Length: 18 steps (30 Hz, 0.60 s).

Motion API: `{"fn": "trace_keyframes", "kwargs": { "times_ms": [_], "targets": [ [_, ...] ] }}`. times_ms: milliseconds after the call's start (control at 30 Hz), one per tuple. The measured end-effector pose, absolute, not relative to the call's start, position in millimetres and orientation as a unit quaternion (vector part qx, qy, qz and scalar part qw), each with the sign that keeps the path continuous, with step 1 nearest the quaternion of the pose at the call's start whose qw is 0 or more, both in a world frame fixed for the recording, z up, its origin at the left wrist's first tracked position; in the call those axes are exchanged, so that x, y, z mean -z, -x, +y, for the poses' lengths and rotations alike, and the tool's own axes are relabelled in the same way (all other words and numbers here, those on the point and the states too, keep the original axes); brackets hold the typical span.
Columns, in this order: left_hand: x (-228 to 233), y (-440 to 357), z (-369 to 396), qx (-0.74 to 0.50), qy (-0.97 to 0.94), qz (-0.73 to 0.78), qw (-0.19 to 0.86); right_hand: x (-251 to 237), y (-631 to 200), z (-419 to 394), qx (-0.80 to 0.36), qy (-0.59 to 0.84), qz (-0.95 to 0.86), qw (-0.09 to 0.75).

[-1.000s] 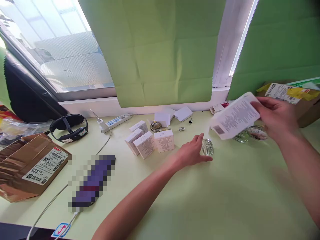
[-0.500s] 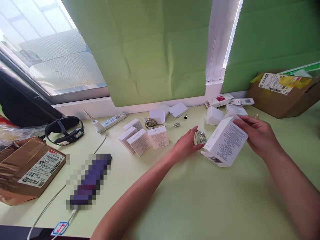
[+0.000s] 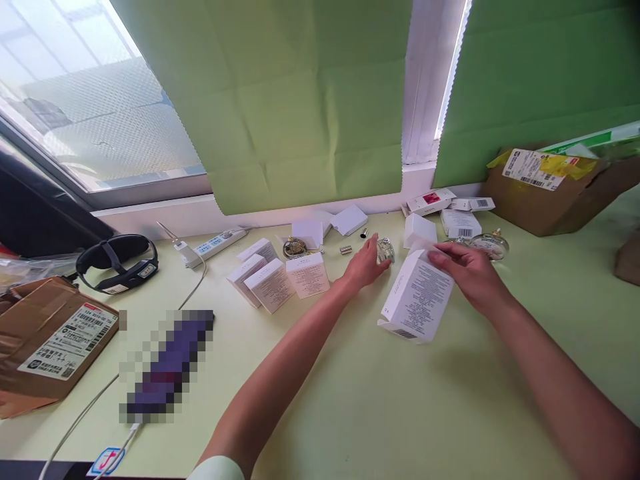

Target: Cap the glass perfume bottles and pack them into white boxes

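My right hand (image 3: pixel 467 273) holds a white printed box (image 3: pixel 416 299) by its upper end, tilted over the pale green table (image 3: pixel 380 407). My left hand (image 3: pixel 365 265) is closed around a small clear glass bottle (image 3: pixel 385 251) standing on the table just left of the box. Two more round glass bottles (image 3: pixel 490 244) sit behind my right hand. A cluster of small white boxes (image 3: pixel 280 279) lies to the left of my left hand, with a gold-topped bottle (image 3: pixel 295 247) behind them.
A brown parcel (image 3: pixel 50 340) sits at the left edge, another cardboard box (image 3: pixel 555 190) at the back right. A black eye mask (image 3: pixel 117 263), a power strip (image 3: pixel 215 243) and its cable, a blurred dark object (image 3: pixel 167 367) and small metal caps (image 3: pixel 346 249) lie about.
My right hand brought the white box down from the upper right to beside the bottle. My left hand stays on the small glass bottle. The camera view shifted slightly right.
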<state>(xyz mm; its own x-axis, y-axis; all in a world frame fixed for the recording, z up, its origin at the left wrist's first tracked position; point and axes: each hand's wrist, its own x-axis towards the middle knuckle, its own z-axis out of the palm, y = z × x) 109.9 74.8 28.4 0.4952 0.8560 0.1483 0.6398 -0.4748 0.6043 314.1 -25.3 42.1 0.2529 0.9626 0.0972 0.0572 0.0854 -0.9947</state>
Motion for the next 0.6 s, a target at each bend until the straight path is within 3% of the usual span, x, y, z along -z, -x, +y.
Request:
{"fn": "trace_keyframes", "kwargs": {
  "times_ms": [133, 267, 333, 467, 600],
  "targets": [
    [-33.6, -95.0, 34.4, -0.347, -0.757, 0.447, 0.326, -38.3, -310.2, -23.9, -0.381, 0.546, -0.489, 0.564],
    [-26.3, -70.0, -13.9, -0.268, -0.619, 0.342, 0.654, -31.0, -295.6, -22.3, -0.406, 0.512, -0.491, 0.576],
    [-19.5, -61.2, -27.1, -0.254, -0.536, 0.279, 0.755, -27.4, -282.3, -23.7, -0.431, 0.477, -0.479, 0.597],
    [-10.7, -53.2, -32.7, -0.244, -0.433, 0.205, 0.843, -23.1, -254.5, -32.6, -0.485, 0.405, -0.475, 0.612],
    [-9.5, -50.5, -32.1, -0.266, -0.378, 0.207, 0.862, -21.9, -244.5, -41.5, -0.524, 0.38, -0.519, 0.559]
  ]
}}
